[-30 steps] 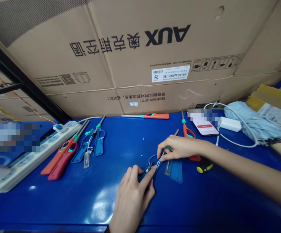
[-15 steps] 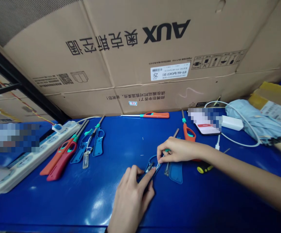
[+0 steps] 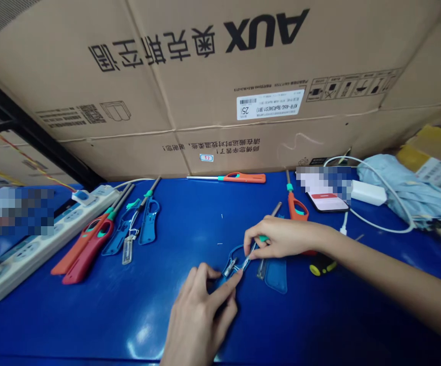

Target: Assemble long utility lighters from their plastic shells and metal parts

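Note:
A blue long-nosed lighter, taken apart, lies on the blue table (image 3: 90, 315) in front of me. My left hand (image 3: 205, 310) pinches its blue handle shell and the small metal part (image 3: 231, 265) at the near end. My right hand (image 3: 277, 238) grips the thin metal tube with the green collar (image 3: 263, 238) a little further back. Both hands are closed on the lighter. A separate blue half shell (image 3: 275, 273) with a clear fuel tube lies just right of them.
Red and blue lighters (image 3: 90, 244) and a white power strip (image 3: 33, 249) lie at left. An orange lighter (image 3: 239, 178) rests against the big cardboard box (image 3: 220, 81). At right are another orange lighter (image 3: 295, 207), a phone (image 3: 327, 201), a white charger (image 3: 369, 193), a folded umbrella (image 3: 411, 195) and a yellow-black screwdriver (image 3: 321, 264).
My left hand has drawn slightly nearer to me with the lighter's end. The view has tilted down a little. My right hand has kept its grip.

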Demonstrator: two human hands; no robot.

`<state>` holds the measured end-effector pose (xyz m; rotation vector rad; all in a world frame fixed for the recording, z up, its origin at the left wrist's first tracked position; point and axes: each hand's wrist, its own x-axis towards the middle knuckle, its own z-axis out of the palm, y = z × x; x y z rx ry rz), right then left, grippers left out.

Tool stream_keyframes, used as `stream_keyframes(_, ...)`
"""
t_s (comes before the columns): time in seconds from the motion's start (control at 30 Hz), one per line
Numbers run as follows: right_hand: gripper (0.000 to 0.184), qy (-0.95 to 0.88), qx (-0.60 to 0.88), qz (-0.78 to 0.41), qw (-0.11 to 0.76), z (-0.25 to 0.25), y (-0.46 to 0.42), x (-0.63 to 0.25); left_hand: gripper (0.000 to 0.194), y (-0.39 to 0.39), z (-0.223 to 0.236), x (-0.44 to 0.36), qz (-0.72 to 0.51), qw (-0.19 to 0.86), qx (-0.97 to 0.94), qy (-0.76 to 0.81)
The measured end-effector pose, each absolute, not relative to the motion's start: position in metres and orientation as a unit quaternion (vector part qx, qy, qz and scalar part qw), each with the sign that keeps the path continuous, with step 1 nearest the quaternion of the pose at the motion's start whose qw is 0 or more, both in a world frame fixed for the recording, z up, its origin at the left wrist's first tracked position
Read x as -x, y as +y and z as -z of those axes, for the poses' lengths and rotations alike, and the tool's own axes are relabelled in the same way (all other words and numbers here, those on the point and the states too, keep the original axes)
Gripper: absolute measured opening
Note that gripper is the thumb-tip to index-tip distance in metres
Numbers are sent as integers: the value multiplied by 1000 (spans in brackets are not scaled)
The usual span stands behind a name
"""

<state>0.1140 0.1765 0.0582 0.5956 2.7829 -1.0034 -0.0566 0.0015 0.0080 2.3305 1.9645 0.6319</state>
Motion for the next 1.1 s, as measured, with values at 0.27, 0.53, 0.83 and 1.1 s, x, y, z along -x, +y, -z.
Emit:
stream_keyframes(0.27, 11, 924, -172, 333, 74, -58, 170, -98, 39, -6, -4, 56, -247, -21, -717, 652)
stream_keyframes(0.53, 10, 924, -166, 338, 62, -57, 163, -96, 15, 10, -4, 38, -295, -11, -658, 692)
stream_keyframes(0.83, 13, 931, -165, 320, 54, -58, 159, -99, 19, 6, -2, 38, -313, -52, -670, 672)
stream_keyframes(1.1, 16, 965, -146, 216, 18, -56, 147, -100, 23, 1, 1, 38, -291, -102, -680, 665)
